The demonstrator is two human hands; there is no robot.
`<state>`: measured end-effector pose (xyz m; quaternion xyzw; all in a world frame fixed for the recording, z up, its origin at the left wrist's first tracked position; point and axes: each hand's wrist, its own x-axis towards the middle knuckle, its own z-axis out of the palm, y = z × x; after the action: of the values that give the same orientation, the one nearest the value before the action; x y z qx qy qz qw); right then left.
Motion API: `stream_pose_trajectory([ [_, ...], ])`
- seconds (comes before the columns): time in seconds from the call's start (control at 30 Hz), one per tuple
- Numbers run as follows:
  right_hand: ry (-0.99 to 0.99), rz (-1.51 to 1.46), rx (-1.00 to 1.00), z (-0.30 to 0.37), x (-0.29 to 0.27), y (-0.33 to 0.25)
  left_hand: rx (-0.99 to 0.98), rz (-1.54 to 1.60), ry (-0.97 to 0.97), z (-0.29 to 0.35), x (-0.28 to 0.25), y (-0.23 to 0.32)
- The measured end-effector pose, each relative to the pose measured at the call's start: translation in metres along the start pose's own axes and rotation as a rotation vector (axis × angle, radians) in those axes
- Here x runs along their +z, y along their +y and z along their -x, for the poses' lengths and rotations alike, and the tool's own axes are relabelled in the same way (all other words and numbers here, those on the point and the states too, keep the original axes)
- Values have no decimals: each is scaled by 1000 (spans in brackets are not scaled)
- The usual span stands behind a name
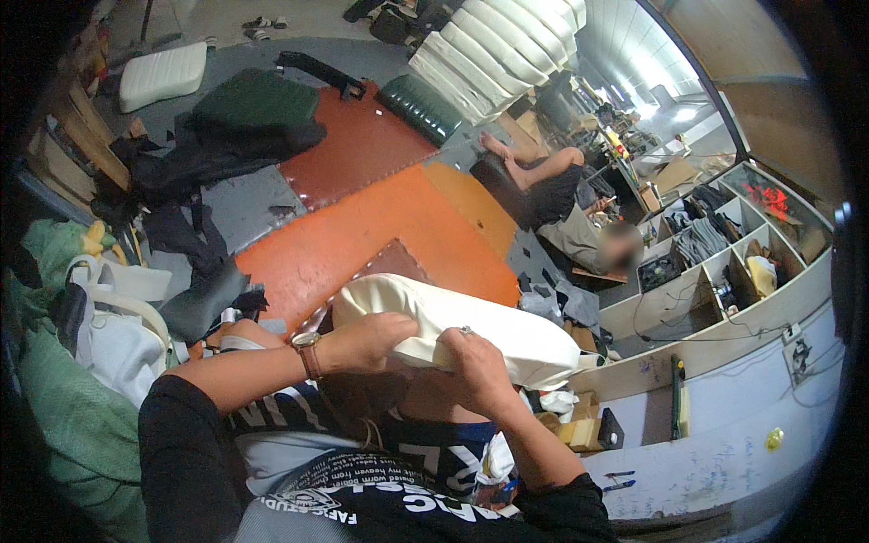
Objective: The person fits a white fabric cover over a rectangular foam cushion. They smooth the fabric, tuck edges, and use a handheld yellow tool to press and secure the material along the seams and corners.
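Cream cushion cover (471, 330) — smooth, faintly glossy leatherette

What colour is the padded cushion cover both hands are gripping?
Cream-white padded cushion cover, seen best in the head view.

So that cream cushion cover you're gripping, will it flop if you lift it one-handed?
Probably yes: the cream cushion cover creases and bunches where the left hand and right hand pinch it. It looks padded yet light. Its smooth sheen suggests it may slip.

Beyond both grips, the orange floor mat (362, 235) lay open; white shelving (724, 271) crowded the right grip (475, 357).
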<state>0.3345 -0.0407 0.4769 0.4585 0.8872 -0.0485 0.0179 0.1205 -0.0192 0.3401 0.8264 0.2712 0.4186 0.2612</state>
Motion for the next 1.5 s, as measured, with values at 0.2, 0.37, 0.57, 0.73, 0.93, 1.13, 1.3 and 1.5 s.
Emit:
stream_pose_trajectory([
  [0.2, 123, 84, -35, 3, 17, -6, 32, -131, 184, 18, 21, 2],
  [0.37, 313, 137, -134, 14, 34, -17, 40, -202, 325, 29, 28, 6],
  [0.57, 541, 85, -110, 26, 58, -28, 21, -230, 329, 27, 26, 13],
  [0.73, 514, 44, -187, 36, 57, -25, 2, -212, 344, 30, 31, 11],
  [0.93, 482, 39, -185, 51, 52, -28, -51, -263, 413, 34, 41, 16],
  [1.13, 648, -79, -162, 52, 66, -25, -117, -277, 474, 33, 52, 17],
  [1.3, 660, -106, -142, 45, 75, -14, -124, -124, 408, 24, 39, 25],
  [1.5, 463, -69, -197, 41, 47, -4, -158, -26, 317, 25, 30, 18],
])
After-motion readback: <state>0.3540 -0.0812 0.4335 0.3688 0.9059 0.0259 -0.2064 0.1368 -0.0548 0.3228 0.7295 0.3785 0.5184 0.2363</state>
